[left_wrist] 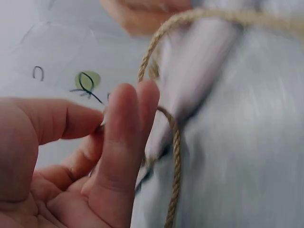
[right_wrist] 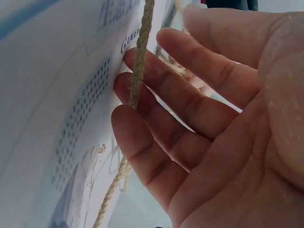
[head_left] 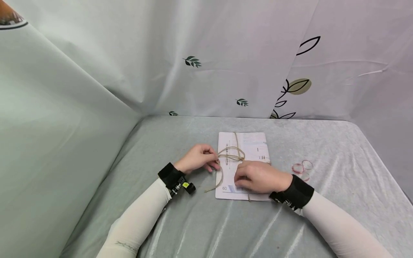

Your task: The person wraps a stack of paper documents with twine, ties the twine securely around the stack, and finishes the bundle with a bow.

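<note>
A stack of printed white paper point(head_left: 255, 141), like a booklet, lies flat with tan twine point(head_left: 236, 141) running lengthwise across it. The twine forms loops near the middle, and a loose tail point(head_left: 222, 175) trails over the stack's left edge. At that edge my left hand point(head_left: 201, 156) pinches the twine between thumb and fingertips; the pinched spot is partly hidden by fingers. My right hand point(head_left: 258, 175) lies over the lower right of the stack. In the right wrist view its fingers point(right_wrist: 164, 111) are loosely extended, tips against the paper beside a length of twine point(right_wrist: 139, 61).
Several thin red and pink bands point(head_left: 293, 167) lie on the grey cloth-covered table point(head_left: 342, 157) to the right of the stack. Pale sheeting point(head_left: 219, 82) with leaf prints hangs behind the table, and more hangs at the left.
</note>
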The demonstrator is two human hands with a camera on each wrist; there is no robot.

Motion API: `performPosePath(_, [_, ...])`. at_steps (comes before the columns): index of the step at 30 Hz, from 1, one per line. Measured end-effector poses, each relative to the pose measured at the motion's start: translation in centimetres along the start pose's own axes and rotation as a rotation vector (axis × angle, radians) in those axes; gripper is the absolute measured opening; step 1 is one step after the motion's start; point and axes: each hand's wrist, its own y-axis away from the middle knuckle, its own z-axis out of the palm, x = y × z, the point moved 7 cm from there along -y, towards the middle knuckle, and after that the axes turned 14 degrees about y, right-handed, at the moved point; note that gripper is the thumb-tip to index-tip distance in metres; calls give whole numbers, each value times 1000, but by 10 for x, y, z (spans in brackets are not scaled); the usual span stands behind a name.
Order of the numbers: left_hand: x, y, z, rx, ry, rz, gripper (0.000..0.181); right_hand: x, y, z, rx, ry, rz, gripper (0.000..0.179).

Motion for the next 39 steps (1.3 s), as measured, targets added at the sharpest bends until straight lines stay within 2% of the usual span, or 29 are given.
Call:
performPosePath(9, [-9,0,11,-19,123,-60,11,16,-2,5,-19,-214,214,9])
performPosePath(13, [-10,1,17,-37,162,-67,10,20,-4,13,-8,-202,300,15])
performPosePath(19, [-11,1,19,-49,167,-59,9,20,-5,26,-31,-167,372,25])
performPosePath(23, [-10,0,19,-58,94,-30,9,20,-4,27,-19,-162,384,24])
performPosePath(30, [-1,1,15,-27,-110,113,2,30,-1,16,-20,-254,376,19])
performPosePath(35, [3,2,15,8,-266,185,10,46,6,7,-80,-329,385,3])
performPosePath(39, [8,4,17,11,-404,259,19,59,15,1,-137,-309,376,2])
